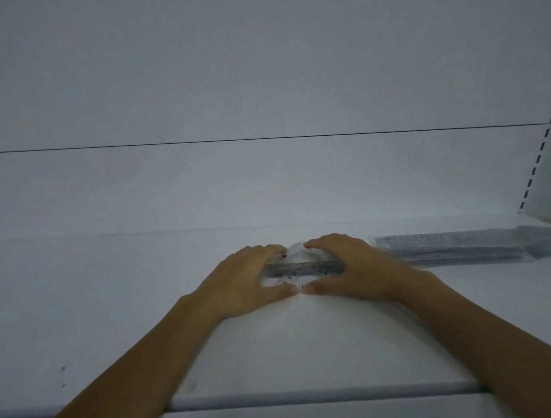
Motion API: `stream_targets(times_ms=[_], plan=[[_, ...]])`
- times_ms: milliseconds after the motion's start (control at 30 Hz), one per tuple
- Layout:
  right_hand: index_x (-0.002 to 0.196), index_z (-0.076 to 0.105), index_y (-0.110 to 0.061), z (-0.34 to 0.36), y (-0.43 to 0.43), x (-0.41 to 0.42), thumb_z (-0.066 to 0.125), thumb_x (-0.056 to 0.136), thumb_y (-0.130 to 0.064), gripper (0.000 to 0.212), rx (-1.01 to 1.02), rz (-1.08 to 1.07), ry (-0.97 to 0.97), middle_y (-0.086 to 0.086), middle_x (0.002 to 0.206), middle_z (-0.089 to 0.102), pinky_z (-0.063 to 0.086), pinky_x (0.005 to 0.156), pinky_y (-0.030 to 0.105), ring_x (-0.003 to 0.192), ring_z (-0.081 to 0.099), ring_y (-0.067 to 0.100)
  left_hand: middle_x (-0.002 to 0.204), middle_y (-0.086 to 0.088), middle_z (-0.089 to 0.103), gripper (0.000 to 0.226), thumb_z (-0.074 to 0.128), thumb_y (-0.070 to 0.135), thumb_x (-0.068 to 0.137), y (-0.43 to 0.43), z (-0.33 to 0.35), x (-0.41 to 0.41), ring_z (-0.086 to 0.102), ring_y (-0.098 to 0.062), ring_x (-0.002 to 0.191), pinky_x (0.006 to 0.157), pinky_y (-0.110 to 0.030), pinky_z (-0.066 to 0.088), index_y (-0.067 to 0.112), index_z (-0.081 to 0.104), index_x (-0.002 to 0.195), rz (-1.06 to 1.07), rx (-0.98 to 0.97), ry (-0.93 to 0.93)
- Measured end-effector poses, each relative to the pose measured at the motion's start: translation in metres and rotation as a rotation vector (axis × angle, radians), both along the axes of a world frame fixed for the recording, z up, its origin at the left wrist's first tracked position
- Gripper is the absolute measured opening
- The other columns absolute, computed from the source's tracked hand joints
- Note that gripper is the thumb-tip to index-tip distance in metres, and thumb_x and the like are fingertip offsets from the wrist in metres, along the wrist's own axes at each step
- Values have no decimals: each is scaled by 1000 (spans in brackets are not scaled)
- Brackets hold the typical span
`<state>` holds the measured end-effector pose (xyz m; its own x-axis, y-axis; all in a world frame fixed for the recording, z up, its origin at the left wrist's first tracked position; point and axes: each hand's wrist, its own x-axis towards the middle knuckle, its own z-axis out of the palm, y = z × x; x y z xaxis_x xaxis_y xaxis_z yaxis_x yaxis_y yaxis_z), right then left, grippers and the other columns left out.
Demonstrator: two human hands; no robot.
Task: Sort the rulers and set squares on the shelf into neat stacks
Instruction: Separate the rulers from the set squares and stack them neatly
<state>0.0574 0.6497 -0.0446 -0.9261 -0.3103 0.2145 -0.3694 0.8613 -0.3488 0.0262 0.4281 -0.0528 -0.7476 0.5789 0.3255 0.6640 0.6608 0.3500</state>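
Note:
A small stack of clear set squares [299, 267] lies on the white shelf [111, 302] in the middle of the view. My left hand [246, 282] cups its left side, fingers at the far edge and thumb at the near edge. My right hand [350, 269] mirrors it on the right side, so the two thumbs nearly meet. Most of the stack is hidden under my hands. A stack of long clear rulers [459, 248] in plastic sleeves lies to the right, apart from my hands.
The white back wall [258, 79] rises behind the shelf, with a slotted upright [539, 157] at the far right. The shelf's front lip [313, 395] runs across below my forearms.

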Motion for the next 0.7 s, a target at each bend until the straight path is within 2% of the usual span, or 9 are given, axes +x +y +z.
stream_targets(times_ms=[100, 300, 433, 533, 700], plan=[[137, 35, -36, -2, -1, 2, 57, 72, -67, 75, -21, -8, 22, -13, 141, 38, 26, 99, 20, 125, 36, 4, 113, 16, 58, 65, 50, 72, 68, 0, -2, -2, 51, -3, 100, 82, -22, 40, 36, 48, 121, -11, 19, 18], [133, 44, -31, -4, 0, 4, 62, 75, -59, 67, -30, -29, 126, -8, 136, 43, 27, 98, 19, 123, 40, 8, 103, 18, 57, 46, 58, 59, 78, 4, -4, -6, 52, -4, 93, 73, -17, 36, 38, 50, 118, -12, 40, 67], [131, 48, -27, -7, -2, 2, 64, 77, -52, 62, -52, -39, 210, -6, 138, 41, 28, 101, 19, 126, 39, 8, 110, 11, 58, 44, 67, 41, 80, 4, -4, -5, 54, -7, 97, 84, -23, 43, 31, 52, 120, 13, 138, 52], [125, 56, -22, -7, -2, -2, 64, 83, -36, 44, -107, -59, 283, -1, 133, 46, 35, 98, 20, 120, 46, 12, 110, 12, 57, 45, 69, 36, 78, 5, -3, -5, 53, -4, 97, 84, -23, 45, 33, 52, 120, 11, 168, 51], [120, 60, -17, -7, -2, -4, 66, 83, -25, 38, -137, -64, 338, 1, 125, 53, 38, 92, 18, 113, 51, 14, 109, 12, 57, 45, 72, 31, 76, 6, -3, -7, 53, -1, 95, 78, -16, 43, 36, 51, 115, -9, 238, 10]])
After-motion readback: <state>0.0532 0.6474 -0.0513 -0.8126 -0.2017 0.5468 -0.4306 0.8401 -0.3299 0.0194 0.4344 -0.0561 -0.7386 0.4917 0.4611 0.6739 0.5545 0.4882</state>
